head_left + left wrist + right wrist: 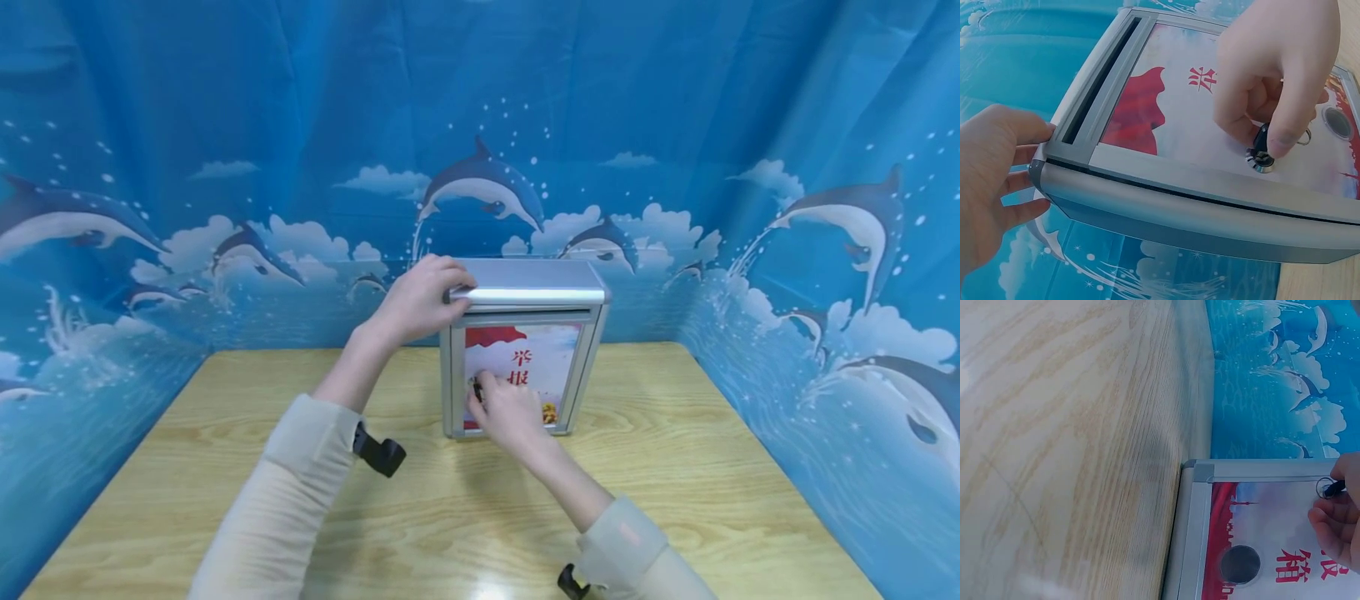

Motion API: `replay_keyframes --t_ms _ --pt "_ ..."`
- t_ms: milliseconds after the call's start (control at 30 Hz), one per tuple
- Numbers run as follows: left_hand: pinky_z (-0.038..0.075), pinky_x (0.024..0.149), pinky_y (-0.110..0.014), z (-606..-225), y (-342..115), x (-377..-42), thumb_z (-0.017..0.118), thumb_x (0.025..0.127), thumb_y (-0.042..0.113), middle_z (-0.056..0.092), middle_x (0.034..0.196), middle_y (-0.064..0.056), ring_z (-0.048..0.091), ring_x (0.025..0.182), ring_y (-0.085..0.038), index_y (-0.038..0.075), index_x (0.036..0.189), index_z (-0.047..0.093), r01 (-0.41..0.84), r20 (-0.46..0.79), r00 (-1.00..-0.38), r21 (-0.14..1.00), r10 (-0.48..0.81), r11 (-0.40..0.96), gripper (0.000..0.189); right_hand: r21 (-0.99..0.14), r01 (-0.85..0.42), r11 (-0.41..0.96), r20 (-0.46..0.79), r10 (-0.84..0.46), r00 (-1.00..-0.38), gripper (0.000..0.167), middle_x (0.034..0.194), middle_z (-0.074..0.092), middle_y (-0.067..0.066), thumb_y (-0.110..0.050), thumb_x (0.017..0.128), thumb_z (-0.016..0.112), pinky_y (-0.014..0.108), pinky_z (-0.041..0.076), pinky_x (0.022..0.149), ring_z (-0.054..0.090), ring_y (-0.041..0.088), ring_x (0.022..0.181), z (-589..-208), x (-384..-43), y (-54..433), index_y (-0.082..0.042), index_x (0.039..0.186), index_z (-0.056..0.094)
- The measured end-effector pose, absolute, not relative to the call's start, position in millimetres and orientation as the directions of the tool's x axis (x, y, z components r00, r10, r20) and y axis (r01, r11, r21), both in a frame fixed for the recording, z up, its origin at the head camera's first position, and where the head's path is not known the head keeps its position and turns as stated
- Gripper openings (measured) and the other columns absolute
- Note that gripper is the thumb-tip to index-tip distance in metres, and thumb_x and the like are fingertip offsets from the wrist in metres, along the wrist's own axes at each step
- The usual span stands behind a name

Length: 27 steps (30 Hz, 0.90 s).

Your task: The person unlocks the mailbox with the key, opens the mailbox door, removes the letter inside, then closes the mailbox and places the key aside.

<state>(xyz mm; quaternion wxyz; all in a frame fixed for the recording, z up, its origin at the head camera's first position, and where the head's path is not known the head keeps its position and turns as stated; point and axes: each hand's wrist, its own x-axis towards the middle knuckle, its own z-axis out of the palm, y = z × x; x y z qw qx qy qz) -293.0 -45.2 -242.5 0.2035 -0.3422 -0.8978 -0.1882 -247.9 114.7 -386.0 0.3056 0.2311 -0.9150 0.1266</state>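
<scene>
A silver-framed metal letter box [532, 293] stands upright on the table, its front bearing a red and white sheet with red Chinese characters. My left hand [423, 300] holds its upper left corner, with the thumb at the front edge and the fingers around the corner. Between thumb and fingers, my right hand [513, 412] pinches a black-headed key [1262, 139] at the round metal lock [1260, 164] on the left side of the front panel. A thin key ring [1321, 487] hangs from the key. How far the key sits inside the lock is hidden.
Along the top of the box front runs a dark slot [1100, 81]; lower down is a round grey disc [1240, 564]. The pale wooden table [645, 483] spreads beneath. A blue dolphin-print curtain [315, 108] encloses the back and sides. Black straps [378, 450] hang at the wrists.
</scene>
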Motion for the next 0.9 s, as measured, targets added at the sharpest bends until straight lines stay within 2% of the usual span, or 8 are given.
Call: replay_keyframes --t_ms 200,433,567,800,900 --pt "0.044 0.088 -0.036 -241.2 -46.0 -292.9 0.062 0.088 0.017 0.061 0.112 -0.005 0.05 0.105 -0.022 0.01 0.109 0.067 0.692 0.488 -0.684 0.201 0.541 0.693 0.022 -0.077 -0.554 0.829 0.623 -0.394 -0.676 0.012 0.054 0.051 -0.006 -0.021 0.086 0.061 0.016 0.026 0.034 0.036 0.004 0.04 -385.7 -245.1 119.8 -0.01 0.08 0.059" --pt "0.044 0.088 -0.037 -241.9 -46.5 -292.6 0.061 0.089 0.015 0.061 0.111 -0.006 0.05 0.104 -0.022 0.009 0.109 0.067 0.698 0.494 -0.678 0.198 0.545 0.688 0.022 -0.227 -0.605 0.763 0.558 -0.407 -0.723 0.016 0.054 0.044 -0.012 -0.025 0.091 0.057 0.017 0.028 0.039 0.035 0.001 0.043 -385.6 -235.0 129.9 -0.014 0.079 0.056" --pt "0.044 0.088 -0.036 -242.3 -46.1 -292.4 0.061 0.088 0.015 0.061 0.111 -0.006 0.05 0.104 -0.022 0.009 0.108 0.067 0.704 0.498 -0.671 0.195 0.549 0.683 0.021 -0.294 -0.616 0.731 0.527 -0.413 -0.742 0.014 0.059 0.046 -0.012 -0.021 0.091 0.057 0.019 0.032 0.045 0.038 0.002 0.047 -383.7 -228.8 137.1 -0.015 0.078 0.056" --pt "0.044 0.087 -0.036 -242.5 -45.7 -292.7 0.062 0.088 0.015 0.062 0.108 -0.005 0.051 0.103 -0.023 0.009 0.107 0.068 0.712 0.508 -0.657 0.177 0.557 0.679 0.02 -0.311 -0.685 0.658 0.506 -0.496 -0.706 0.01 0.062 0.048 -0.011 -0.018 0.089 0.06 0.018 0.036 0.05 0.04 0.001 0.054 -382.3 -219.2 153.7 -0.013 0.081 0.059" --pt "0.045 0.086 -0.036 -242.3 -45.6 -292.1 0.063 0.088 0.015 0.062 0.108 -0.006 0.051 0.102 -0.022 0.009 0.106 0.068 0.713 0.516 -0.653 0.174 0.554 0.679 0.02 -0.352 -0.699 0.623 0.474 -0.525 -0.706 0.009 0.064 0.049 -0.012 -0.019 0.09 0.059 0.018 0.038 0.052 0.041 0.0 0.056 -381.1 -214.7 161.3 -0.012 0.084 0.061"
